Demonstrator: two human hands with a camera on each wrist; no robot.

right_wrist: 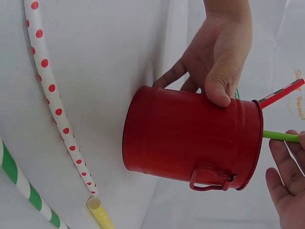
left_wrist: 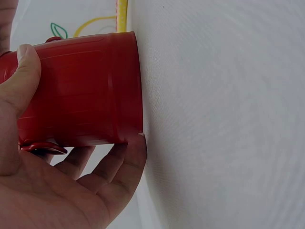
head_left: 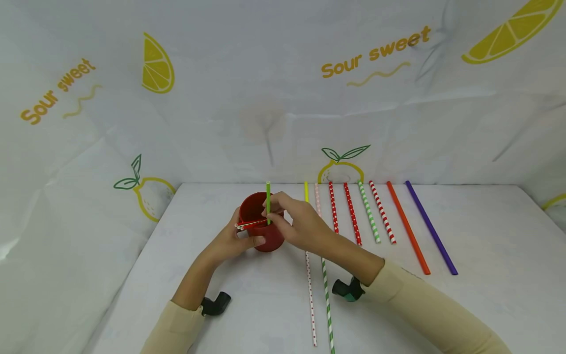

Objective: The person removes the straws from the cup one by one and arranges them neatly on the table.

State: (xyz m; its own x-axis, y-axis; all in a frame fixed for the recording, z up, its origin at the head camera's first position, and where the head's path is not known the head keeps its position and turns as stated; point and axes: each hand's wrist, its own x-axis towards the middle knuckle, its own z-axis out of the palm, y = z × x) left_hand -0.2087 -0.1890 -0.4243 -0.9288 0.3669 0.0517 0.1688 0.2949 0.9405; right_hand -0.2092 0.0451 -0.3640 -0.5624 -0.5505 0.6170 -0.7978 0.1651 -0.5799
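Note:
A small red metal bucket (head_left: 267,242) stands on the white table, with a wire-loop fitting on its side in the right wrist view. My left hand (head_left: 227,242) grips it from the left, thumb across the front and fingers behind. Inside, patterned red straws (head_left: 253,223) lean over the left rim. A plain green straw (head_left: 268,191) rises upright from the bucket's opening. Thumb and fingers of my right hand (head_left: 298,221) pinch this green straw (right_wrist: 280,136) above the rim; its lower end is hidden inside the bucket.
Right of the bucket lie several straws in a row, from a yellow one (head_left: 306,191) to an orange (head_left: 408,227) and a purple one (head_left: 431,227). Nearer are a red-dotted white straw (head_left: 311,297) and a green-striped one (head_left: 327,300). A lemon-print sheet (head_left: 265,88) hangs behind.

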